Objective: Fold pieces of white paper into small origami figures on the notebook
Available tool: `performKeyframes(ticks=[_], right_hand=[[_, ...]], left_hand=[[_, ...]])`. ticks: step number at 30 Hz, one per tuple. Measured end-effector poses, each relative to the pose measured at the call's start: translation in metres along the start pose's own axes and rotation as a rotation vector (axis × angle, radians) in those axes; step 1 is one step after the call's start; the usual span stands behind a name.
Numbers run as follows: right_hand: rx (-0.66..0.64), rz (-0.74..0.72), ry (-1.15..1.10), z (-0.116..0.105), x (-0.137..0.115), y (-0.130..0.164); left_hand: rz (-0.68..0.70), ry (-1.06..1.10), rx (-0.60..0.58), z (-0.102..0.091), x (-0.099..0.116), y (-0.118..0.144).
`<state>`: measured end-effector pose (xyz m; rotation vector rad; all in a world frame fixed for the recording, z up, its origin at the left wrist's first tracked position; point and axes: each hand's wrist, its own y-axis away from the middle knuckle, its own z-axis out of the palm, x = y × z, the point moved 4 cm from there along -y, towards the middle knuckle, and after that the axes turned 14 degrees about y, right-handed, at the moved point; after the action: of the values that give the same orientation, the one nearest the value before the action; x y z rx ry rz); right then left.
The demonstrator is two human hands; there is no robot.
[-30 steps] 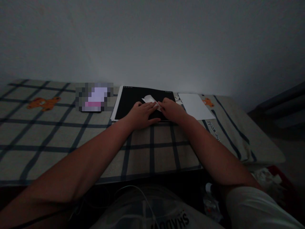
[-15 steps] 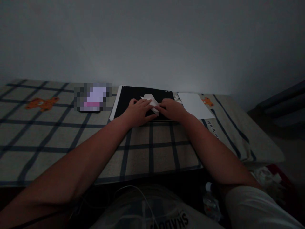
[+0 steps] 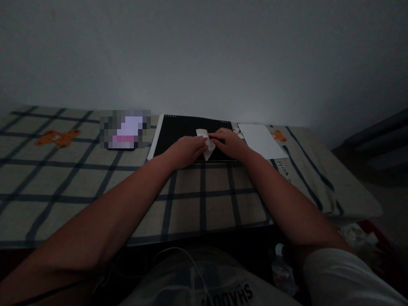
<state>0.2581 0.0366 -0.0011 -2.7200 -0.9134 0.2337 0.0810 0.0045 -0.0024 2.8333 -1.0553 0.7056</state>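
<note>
A small folded piece of white paper point(image 3: 202, 133) lies over a flat black pad point(image 3: 178, 127), its lower end tapering to a point near the pad's front edge. From the left, my left hand point(image 3: 188, 149) has its fingertips closed on the paper's side. My right hand point(image 3: 227, 142) pinches the opposite side with thumb and forefinger. The fingers partly cover the paper, so its exact folds cannot be made out.
Right of the pad are a white sheet point(image 3: 263, 142) and small paper scraps point(image 3: 237, 132). A phone-like device point(image 3: 127, 131), blurred out, rests to the left on the checked cloth point(image 3: 79, 182). Below the edge stands a plastic bottle point(image 3: 282, 270); a wall rises behind.
The folded paper has turned more upright, its point now towards me. My left hand's fingers have drawn together on it, and my right fingers have shifted slightly up its edge.
</note>
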Motion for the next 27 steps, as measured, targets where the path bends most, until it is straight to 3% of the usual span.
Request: performKeyframes(ticks=[8, 14, 19, 27], right_hand=[[0.032, -0.079, -0.097, 0.018, 0.007, -0.003], [-0.038, -0.061, 0.014, 0.026, 0.006, -0.002], [-0.106, -0.052, 0.132, 0.028, -0.002, -0.002], [-0.168, -0.05, 0.234, 0.024, -0.011, 0.001]], left_hand=[[0.075, 0.081, 0.015, 0.001, -0.005, -0.002], [0.111, 0.019, 0.056, 0.001, -0.005, -0.001], [0.068, -0.096, 0.048, 0.002, -0.006, -0.001], [-0.026, 0.019, 0.079, 0.001, -0.011, -0.001]])
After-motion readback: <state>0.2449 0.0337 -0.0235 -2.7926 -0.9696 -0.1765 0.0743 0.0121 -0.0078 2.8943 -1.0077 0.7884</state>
